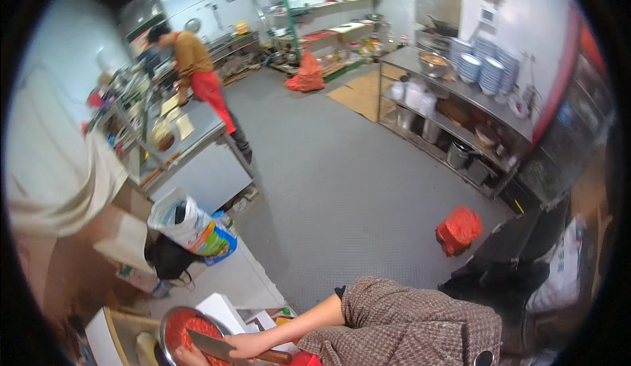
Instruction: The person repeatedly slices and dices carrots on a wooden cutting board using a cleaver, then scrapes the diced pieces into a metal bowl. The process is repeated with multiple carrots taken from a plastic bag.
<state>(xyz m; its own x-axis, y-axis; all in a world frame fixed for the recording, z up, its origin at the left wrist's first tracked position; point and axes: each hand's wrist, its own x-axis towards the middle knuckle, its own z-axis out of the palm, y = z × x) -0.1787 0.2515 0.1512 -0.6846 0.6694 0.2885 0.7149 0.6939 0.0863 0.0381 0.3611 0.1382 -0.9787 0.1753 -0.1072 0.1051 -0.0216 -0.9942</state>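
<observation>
My right hand grips a cleaver where its broad metal blade meets the wooden handle. The blade lies tilted over a round metal bowl of wet, red, finely chopped food. In the bowl, close against the blade, is my left hand, partly cut off by the lower picture edge. Whether its fingers hold anything is hard to make out. A brown checked sleeve covers my right upper arm, leaving the forearm bare.
Beside the bowl stands a white box. An open printed sack sits beyond it. Across the floor, a co-worker in a red apron bends over a worktable. Stacked bowls stand on a metal shelf unit. A red bag rests on the floor.
</observation>
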